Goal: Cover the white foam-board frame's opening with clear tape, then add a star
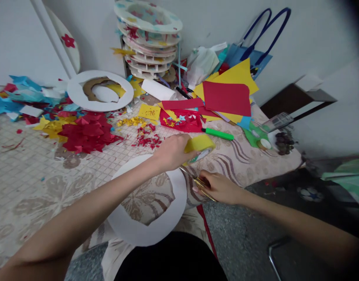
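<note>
Right of the frame's centre, the left hand [173, 150] is grasping a round yellow tape roll [200, 143] with curled fingers [183, 158], while the right hand [220, 188] is gripping slim gold-handled scissors [199, 182]; at lower centre, a flat white ring [145, 236] is overhanging patterned cloth [238, 171].

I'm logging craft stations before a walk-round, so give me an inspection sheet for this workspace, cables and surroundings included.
Surface: patterned tablecloth, strewn with paper scraps
Work items: white ring at the near edge, partly behind the left forearm
Clutter: red paper stars, green marker, red sheet
Hands: left hand grips yellow tape roll; right hand holds scissors
Cables: nothing seen
Surroundings: wall behind, speckled floor below
</note>
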Demonstrator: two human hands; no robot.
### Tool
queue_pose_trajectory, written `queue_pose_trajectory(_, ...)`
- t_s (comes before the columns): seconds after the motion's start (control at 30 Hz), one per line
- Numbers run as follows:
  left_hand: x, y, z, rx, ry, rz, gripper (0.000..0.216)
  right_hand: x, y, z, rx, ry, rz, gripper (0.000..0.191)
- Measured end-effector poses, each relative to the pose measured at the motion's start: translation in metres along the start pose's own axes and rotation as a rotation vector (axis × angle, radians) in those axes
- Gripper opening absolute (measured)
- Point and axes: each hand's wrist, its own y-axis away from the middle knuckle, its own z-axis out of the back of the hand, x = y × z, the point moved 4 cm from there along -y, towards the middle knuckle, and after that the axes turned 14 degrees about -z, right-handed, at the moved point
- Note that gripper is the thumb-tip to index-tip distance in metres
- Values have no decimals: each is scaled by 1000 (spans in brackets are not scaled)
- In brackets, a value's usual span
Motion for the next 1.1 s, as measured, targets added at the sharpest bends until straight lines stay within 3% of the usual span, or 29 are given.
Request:
queue_pose_trajectory(0.33, 8, -1, 4, -10, 34, 29, 28, 13, -14, 4, 33, -158, -28, 42)
queue_pose_trajectory(0.6, 11, -2, 4, -9, 25, 16, 28, 7, -24, -6, -29, -163, -21, 34)
queue_pose_trajectory(0.83, 14, -2, 5, -35, 56, 47, 28, 2, -21, -13, -113, -29, -17, 27)
queue_pose_trajectory(1.1, 26, -6, 9, -154, 147, 100, 36, 4, -10, -6, -171, 106, 26, 20)
